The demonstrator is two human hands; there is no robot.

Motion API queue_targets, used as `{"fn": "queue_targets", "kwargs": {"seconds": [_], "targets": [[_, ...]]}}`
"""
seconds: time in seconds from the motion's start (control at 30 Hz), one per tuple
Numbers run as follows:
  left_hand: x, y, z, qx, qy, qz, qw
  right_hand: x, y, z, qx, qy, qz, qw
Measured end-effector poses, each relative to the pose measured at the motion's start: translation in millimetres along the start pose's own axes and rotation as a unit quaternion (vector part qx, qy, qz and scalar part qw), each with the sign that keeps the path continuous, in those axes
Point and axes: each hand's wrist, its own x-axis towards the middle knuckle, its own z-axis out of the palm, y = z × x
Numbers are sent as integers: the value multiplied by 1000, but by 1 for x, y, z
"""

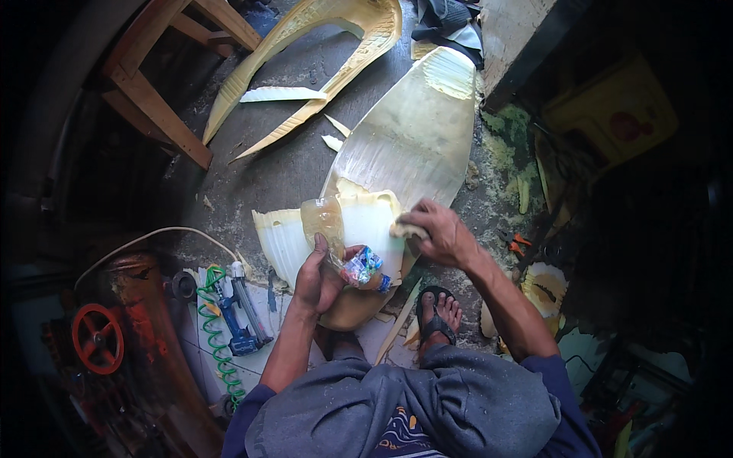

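My left hand [317,281] is closed round a clear plastic bottle [324,217] with yellowish residue inside. Its crumpled colourful label and blue cap point down to the right. In my right hand [437,235], slightly blurred, a small pale yellow foam piece [409,230] is gripped. That piece meets the right edge of a white foam slab [371,223], which lies across the near part of a long beige seat-shaped panel [412,130]. Another white foam piece [279,238] sits left of the bottle and partly under it.
A curved yellow foam frame [366,57] lies on the dark floor beyond, near a wooden stool [156,107]. At left are a blue air stapler [246,336], a green coiled hose [214,336] and a rusty tank [141,320] with a red wheel [98,338]. Orange-handled pliers [520,244] lie right.
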Motion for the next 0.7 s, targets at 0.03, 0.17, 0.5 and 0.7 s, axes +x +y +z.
{"fn": "queue_targets", "kwargs": {"seconds": [0.03,0.17,0.5,0.7], "targets": [[0,0,-2,-1,-1,-2,1000,-14,-2,6,4,-8,5,1000],[-1,-2,-11,-38,-9,17,999,-66,-22,40,-15,6,-37,999],[-8,1,-19,-110,-63,40,991,-1,-29,1,-6,139,-80,987],[-5,-1,-18,-117,-31,65,990,-21,-41,34,-74,43,-92,992]]}}
